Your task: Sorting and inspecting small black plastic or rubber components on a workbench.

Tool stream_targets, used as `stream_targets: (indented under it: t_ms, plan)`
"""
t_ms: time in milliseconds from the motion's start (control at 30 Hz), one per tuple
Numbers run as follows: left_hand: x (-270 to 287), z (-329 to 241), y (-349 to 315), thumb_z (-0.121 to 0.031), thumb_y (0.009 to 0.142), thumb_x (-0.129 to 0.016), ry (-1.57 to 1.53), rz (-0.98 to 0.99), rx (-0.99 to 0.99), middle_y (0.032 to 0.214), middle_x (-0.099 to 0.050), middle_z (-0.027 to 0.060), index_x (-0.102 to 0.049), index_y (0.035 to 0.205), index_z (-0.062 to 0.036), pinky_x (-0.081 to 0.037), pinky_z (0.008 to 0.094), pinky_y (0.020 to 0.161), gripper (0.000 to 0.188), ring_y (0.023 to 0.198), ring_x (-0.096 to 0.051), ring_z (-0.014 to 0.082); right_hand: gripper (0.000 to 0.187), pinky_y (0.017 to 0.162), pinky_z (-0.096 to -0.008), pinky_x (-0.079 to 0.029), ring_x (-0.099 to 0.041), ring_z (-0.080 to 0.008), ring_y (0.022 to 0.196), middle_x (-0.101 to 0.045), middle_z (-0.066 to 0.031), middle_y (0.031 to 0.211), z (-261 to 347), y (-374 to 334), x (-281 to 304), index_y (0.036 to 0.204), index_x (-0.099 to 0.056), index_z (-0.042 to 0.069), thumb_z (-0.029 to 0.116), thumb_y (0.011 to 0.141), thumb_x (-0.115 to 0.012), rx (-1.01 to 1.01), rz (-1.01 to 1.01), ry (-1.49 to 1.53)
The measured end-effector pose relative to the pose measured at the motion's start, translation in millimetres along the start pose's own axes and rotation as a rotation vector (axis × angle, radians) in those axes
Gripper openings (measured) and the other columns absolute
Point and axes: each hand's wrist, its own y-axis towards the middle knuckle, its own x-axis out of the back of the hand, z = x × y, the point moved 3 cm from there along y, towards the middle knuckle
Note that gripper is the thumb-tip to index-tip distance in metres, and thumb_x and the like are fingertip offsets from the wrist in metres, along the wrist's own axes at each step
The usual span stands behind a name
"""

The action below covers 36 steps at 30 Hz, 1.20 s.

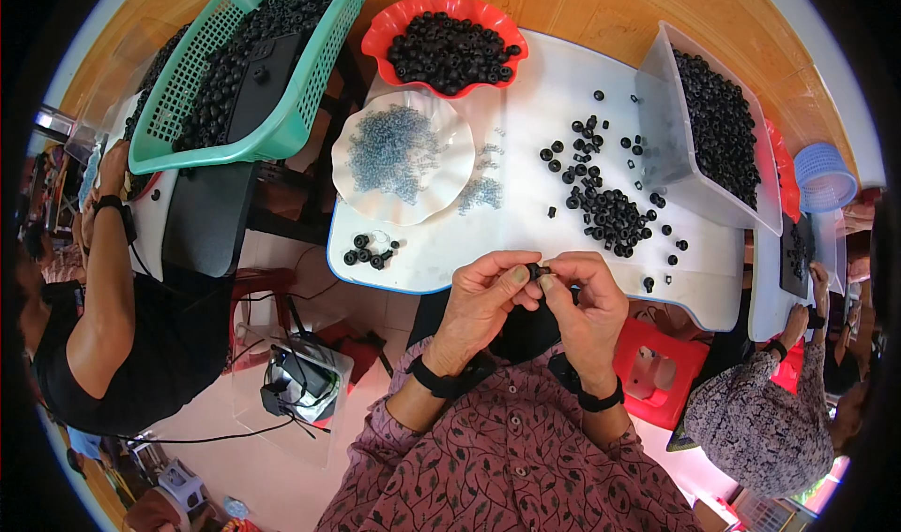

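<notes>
Just past the near edge of the white table (535, 138), my left hand (479, 297) and my right hand (589, 311) meet fingertip to fingertip. Between them they pinch a small black round part (536, 271), mostly covered by the fingers. Beyond my right hand lies a loose pile of small black ring-shaped parts (615, 220), with more scattered around it. A few black parts (362, 253) sit at the table's left front corner. Tiny bluish clear pieces (389, 157) fill a white wavy-edged plate (457, 190), and some have spilled beside it.
A red wavy-edged bowl (374, 42) of black parts stands at the back. To the right is a translucent bin (664, 119) full of them; a green basket (305, 110) is at left. Co-workers sit on both sides. A red stool (648, 396) stands beside me.
</notes>
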Motion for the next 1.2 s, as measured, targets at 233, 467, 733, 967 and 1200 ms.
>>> stream_targets:
  t_ms: [233,467,733,967,1200]
  plan:
    - [-1,-2,-1,-0.003,0.094,-0.058,0.062,-0.010,-0.047,0.090,-0.067,0.0087,-0.063,0.116,0.0015,-0.056,0.0245,0.070,0.023,0.077,-0.065,0.0128,0.016,0.069,-0.0223,-0.050,-0.061,-0.0088,0.077,-0.061,-0.0073,0.098,5,-1,-3,0.096,-0.062,-0.001,-0.008,0.082,-0.065,0.074,-0.016,-0.097]
    - [1,-4,-3,-0.002,0.094,-0.058,0.117,-0.035,-0.097,0.085,-0.068,0.0096,-0.063,0.114,0.0024,-0.056,0.0241,0.067,0.021,0.072,-0.065,0.0140,0.018,0.068,-0.0228,-0.050,-0.060,-0.0096,0.077,-0.062,-0.0073,0.096,6,0,-3,0.096,-0.062,0.000,-0.009,0.081,-0.066,0.129,0.009,-0.137]
    - [1,-4,-3,-0.003,0.095,-0.058,0.190,-0.047,-0.122,0.085,-0.068,0.0096,-0.064,0.113,0.0029,-0.057,0.0247,0.066,0.020,0.071,-0.066,0.0142,0.020,0.068,-0.0227,-0.049,-0.059,-0.0096,0.076,-0.062,-0.0075,0.096,1,3,0,0.096,-0.062,0.001,-0.009,0.078,-0.067,0.157,0.041,-0.167]
    - [-4,-9,-7,0.000,0.095,-0.055,0.231,-0.039,-0.097,0.089,-0.069,0.0118,-0.062,0.118,0.0031,-0.058,0.0258,0.072,0.024,0.076,-0.069,0.0164,0.021,0.069,-0.0220,-0.048,-0.057,-0.0091,0.076,-0.062,-0.0074,0.095,-5,2,3,0.096,-0.061,0.000,-0.009,0.078,-0.068,0.110,0.020,-0.079]
    - [-2,-6,-6,0.000,0.094,-0.057,0.221,-0.045,-0.118,0.092,-0.069,0.0118,-0.061,0.118,0.0039,-0.058,0.0252,0.070,0.024,0.075,-0.069,0.0158,0.022,0.069,-0.0220,-0.047,-0.057,-0.0090,0.076,-0.062,-0.0070,0.095,-5,1,3,0.097,-0.061,0.001,-0.009,0.078,-0.068,0.105,0.021,-0.055]
